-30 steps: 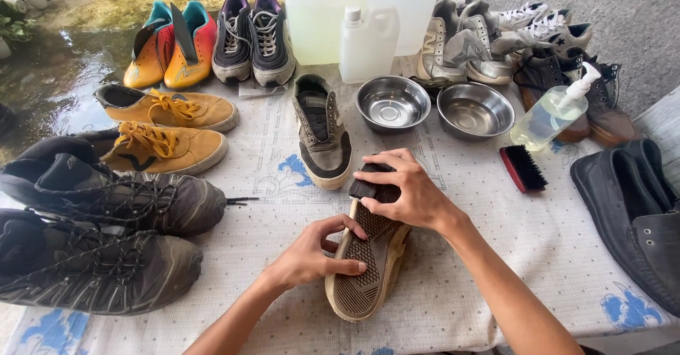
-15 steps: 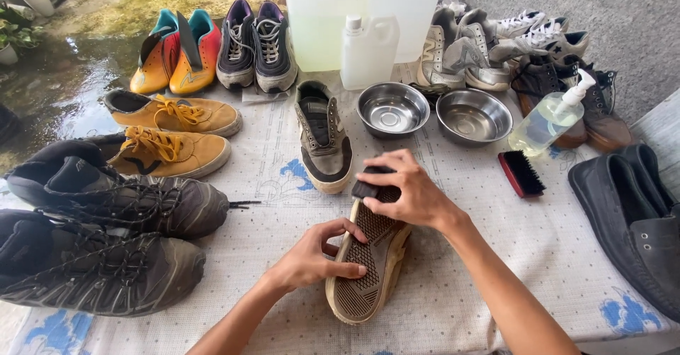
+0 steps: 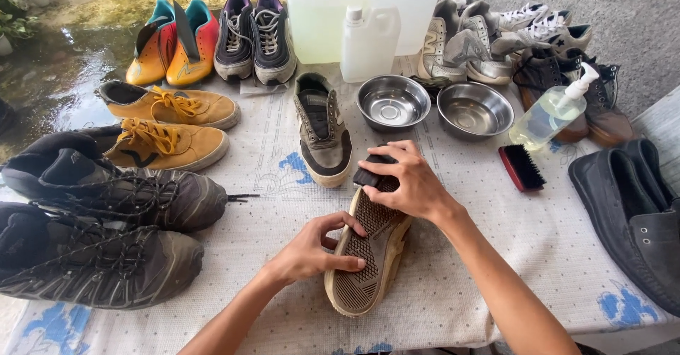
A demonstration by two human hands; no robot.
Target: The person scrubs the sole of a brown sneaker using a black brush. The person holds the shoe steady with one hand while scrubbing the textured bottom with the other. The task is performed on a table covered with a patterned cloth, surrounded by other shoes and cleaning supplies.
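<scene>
Outdoor worktop [image 3: 496,256], pale patterned cloth, ringed with shoes. Tan low sneaker [image 3: 368,259] lies sole-up at centre. Left hand [image 3: 312,249] grip pinches its edge; right hand [image 3: 407,181] grip closed round small black brush [image 3: 373,171] at the heel. Step judged: sole scrubbing; strokes need steady bracing.

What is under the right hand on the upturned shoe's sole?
The right hand covers a dark brush pressed on the sole of the upturned shoe; only its dark end shows. The left hand grips the shoe's side. The bristles and the shoe's far end are hidden.
</scene>
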